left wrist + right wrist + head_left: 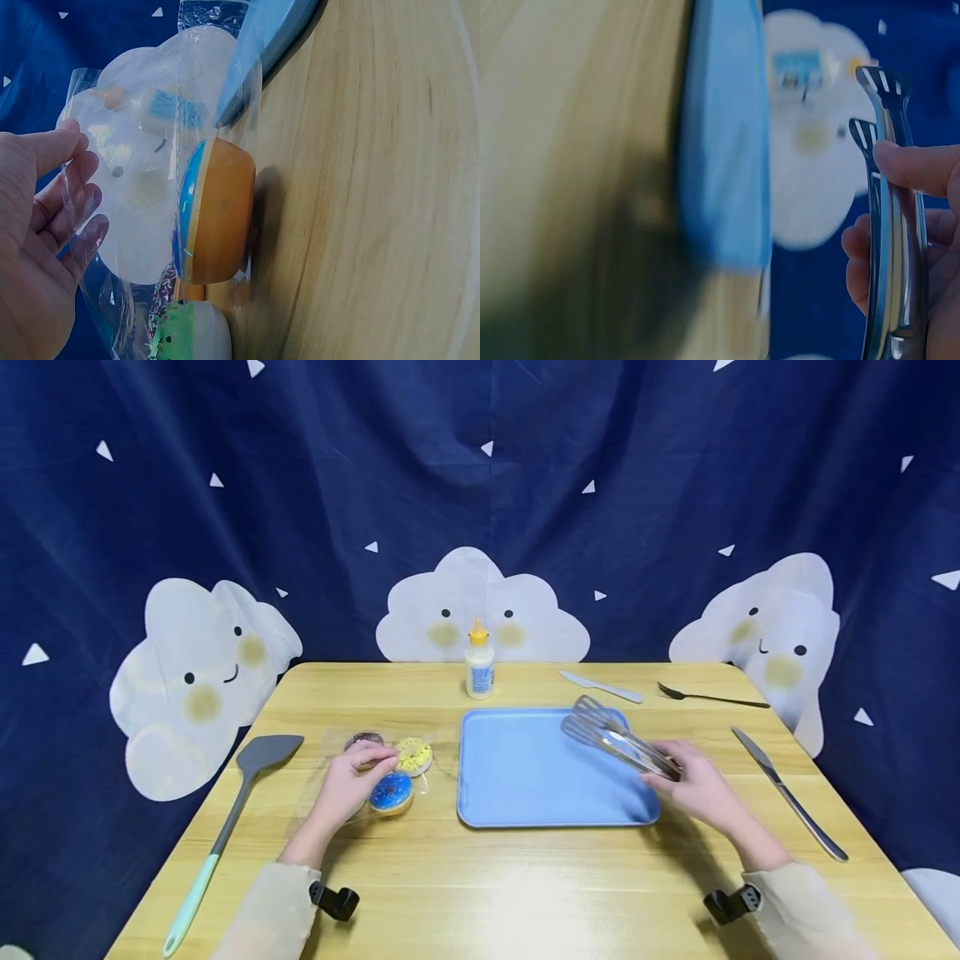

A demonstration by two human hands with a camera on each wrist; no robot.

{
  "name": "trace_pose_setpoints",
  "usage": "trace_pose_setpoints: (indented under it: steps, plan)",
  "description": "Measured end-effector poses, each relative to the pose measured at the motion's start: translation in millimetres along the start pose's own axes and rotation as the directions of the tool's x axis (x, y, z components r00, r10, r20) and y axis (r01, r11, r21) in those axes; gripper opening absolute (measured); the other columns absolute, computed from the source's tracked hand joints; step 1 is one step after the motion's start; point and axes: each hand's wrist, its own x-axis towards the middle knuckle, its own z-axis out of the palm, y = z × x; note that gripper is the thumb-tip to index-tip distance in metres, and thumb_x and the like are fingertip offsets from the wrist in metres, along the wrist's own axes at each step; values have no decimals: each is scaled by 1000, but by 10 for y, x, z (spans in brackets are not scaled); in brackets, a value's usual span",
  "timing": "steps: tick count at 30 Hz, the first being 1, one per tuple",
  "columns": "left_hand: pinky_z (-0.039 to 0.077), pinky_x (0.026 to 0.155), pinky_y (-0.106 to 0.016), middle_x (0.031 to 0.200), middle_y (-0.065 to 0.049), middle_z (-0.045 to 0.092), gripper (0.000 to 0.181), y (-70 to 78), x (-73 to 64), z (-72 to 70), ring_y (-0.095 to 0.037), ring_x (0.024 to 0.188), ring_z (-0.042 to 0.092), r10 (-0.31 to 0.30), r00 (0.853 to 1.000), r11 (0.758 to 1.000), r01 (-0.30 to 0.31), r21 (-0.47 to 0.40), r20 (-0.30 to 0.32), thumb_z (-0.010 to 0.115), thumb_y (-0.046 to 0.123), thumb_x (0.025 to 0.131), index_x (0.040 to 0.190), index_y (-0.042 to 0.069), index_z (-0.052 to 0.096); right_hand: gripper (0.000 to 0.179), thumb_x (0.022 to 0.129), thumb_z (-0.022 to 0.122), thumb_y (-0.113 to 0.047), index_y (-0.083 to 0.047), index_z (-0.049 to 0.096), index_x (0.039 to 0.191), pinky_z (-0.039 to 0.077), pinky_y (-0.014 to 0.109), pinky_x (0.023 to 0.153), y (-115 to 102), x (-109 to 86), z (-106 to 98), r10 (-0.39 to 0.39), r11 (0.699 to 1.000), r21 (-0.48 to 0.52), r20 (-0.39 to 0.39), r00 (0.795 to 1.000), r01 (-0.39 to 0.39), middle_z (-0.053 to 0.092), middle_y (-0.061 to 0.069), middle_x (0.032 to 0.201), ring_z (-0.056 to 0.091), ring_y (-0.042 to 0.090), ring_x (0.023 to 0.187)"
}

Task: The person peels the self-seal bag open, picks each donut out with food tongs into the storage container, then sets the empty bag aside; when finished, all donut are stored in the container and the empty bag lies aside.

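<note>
My left hand [355, 781] pinches the upper film of a clear plastic bag [217, 90] between thumb and fingertips. Several doughnuts lie in or under the film: a blue-topped doughnut [391, 792], a yellow one [413, 755], a dark sprinkled one [364, 740] partly behind the hand, and a green one [172, 330] that shows only in the left wrist view. Over the right side of a blue tray [517, 777], my right hand [696, 783] grips metal tongs [617, 737] by their arms. The slotted heads point to the upper left, spread apart.
A glue bottle [480, 668] stands behind the tray. A light knife [600, 686] and a dark fork [708, 697] lie at the back right, with a table knife [787, 793] at the right. At the left lies a grey turner [240, 810] with a mint handle.
</note>
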Motion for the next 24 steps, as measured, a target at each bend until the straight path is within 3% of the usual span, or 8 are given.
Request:
trace_pose_setpoints:
  steps: [3, 9, 16, 21, 24]
  plan:
    - [43, 85, -21, 94, -13, 65, 11, 123, -20, -27, -26, 97, 55, 10, 1000, 1000, -9, 22, -7, 67, 1, 84, 94, -2, 71, 44, 78, 75, -14, 1, 60, 116, 39, 28, 58, -221, 123, 143, -65, 996, 63, 53, 996, 62, 59, 9, 94, 47, 17, 72]
    - [47, 82, -36, 93, -12, 65, 11, 115, -34, -53, -26, 96, 56, 17, 1000, 999, -16, 39, -14, 67, 2, 84, 94, -1, 71, 40, 80, 73, -15, -6, 61, 118, 36, 25, 54, -652, 340, 442, -156, 983, 119, 159, 975, 138, 54, 1, 89, 42, 11, 67]
    - [45, 82, -23, 93, -13, 65, 14, 140, -59, -65, -26, 96, 57, -7, 1000, 999, 7, 47, -17, 66, 3, 85, 96, -5, 70, 39, 85, 69, -20, -6, 60, 120, 40, 27, 57, -1057, 483, 770, -250, 965, -14, 246, 937, 261, 58, 1, 98, 45, 8, 66]
    - [43, 84, -21, 96, -14, 65, 15, 170, -60, -56, -27, 98, 56, -24, 1000, 999, 24, 42, -14, 65, 3, 86, 98, -5, 69, 39, 83, 71, -21, -7, 62, 118, 48, 33, 66, -1183, 563, 968, -223, 966, -63, 292, 930, 251, 59, 1, 100, 56, 15, 80]
    - [44, 85, -26, 97, -14, 64, 17, 179, -63, -58, -25, 99, 55, -49, 999, 998, 49, 43, -13, 65, 5, 87, 100, -5, 69, 41, 82, 72, -23, -6, 62, 118, 48, 33, 63, -1236, 605, 1069, -182, 969, -98, 326, 928, 225, 59, 2, 99, 56, 17, 79]
